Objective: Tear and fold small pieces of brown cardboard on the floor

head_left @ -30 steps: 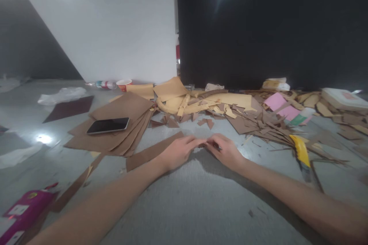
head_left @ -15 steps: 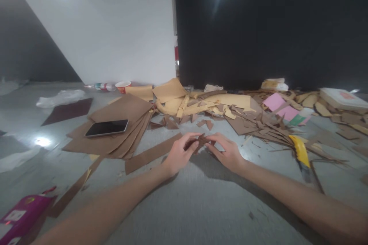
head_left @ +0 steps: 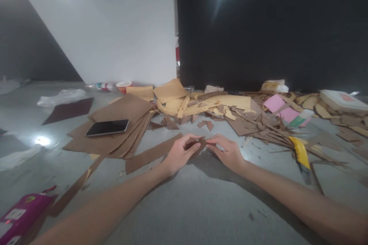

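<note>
Between my fingertips is a small piece of brown cardboard (head_left: 202,142), held just over the grey table in the middle of the view. My left hand (head_left: 181,154) pinches its left side with thumb and fingers. On the right side my right hand (head_left: 227,152) grips it the same way. Fingers cover part of the piece, so its full shape is hard to make out. A long brown cardboard strip (head_left: 152,154) lies just left of my left hand. Small cut triangles (head_left: 206,124) rest beyond my fingertips.
A phone (head_left: 107,127) lies on stacked brown sheets (head_left: 126,103) at left. A purple device (head_left: 24,214) sits front left. At right are a yellow-handled cutter (head_left: 300,152) and heaped scraps (head_left: 267,126). A paper cup (head_left: 124,86) stands at the back, before upright panels.
The view has shifted very slightly. Both hands keep their pinch on the cardboard piece, with the right fingertips moved a little against it.
</note>
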### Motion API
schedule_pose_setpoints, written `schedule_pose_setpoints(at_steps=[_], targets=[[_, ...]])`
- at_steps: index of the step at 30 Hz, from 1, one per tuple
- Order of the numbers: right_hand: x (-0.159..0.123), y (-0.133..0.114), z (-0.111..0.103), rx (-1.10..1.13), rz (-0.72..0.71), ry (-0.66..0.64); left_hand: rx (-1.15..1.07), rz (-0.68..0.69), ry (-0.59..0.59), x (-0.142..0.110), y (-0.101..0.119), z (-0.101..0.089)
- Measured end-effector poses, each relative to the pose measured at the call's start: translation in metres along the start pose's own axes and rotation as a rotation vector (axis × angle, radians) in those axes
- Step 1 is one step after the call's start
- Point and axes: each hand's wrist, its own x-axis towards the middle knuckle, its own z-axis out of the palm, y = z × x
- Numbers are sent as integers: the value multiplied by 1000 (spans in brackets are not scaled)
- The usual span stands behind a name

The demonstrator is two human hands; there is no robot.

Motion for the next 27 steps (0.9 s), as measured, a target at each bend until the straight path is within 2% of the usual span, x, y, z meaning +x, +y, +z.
schedule_pose_setpoints(at_steps=[7, 15, 22, 27], targets=[[2, 1, 0, 49, -38, -16, 6, -26, 9, 0, -1, -1], [1, 1, 0, 26, 6, -31, 14, -25, 27, 0, -3, -1], [2, -1, 1, 9, 16, -58, 22, 29, 33, 1, -6, -1], [4, -4, 2, 14, 70, -90, 146, 94, 97, 1, -4, -1]])
